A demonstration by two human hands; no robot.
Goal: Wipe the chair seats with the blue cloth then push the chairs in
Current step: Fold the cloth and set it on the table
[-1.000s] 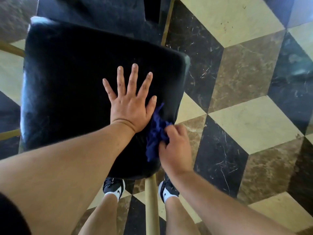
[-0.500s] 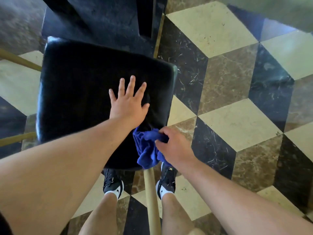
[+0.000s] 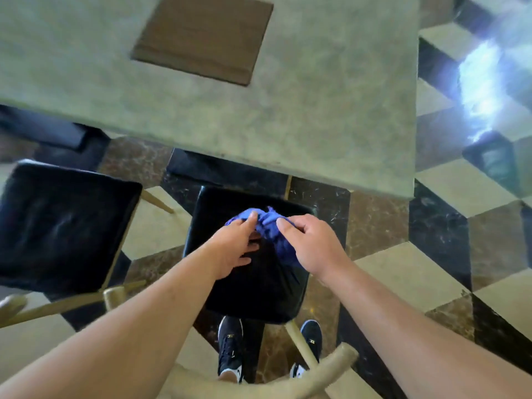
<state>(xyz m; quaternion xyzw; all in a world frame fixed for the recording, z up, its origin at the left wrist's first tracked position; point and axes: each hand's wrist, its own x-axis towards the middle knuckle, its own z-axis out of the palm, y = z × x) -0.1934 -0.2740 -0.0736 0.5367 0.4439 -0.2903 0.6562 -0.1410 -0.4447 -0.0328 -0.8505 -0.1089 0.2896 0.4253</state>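
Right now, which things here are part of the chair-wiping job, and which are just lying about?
Part of the job:
crumpled blue cloth, held by the left hand and right hand
black padded chair seat under the hands
second black padded chair seat to the left

Just there:
grey stone table
brown square placemat on it

— Underfoot?
— Marble floor [image 3: 449,272], cube pattern in cream, brown and black; bright glare [image 3: 480,90] far right.
— And ahead?
— Pale mottled bench [image 3: 316,110], brown square mat [image 3: 201,38] lying on top, dark base [image 3: 224,168] underneath.
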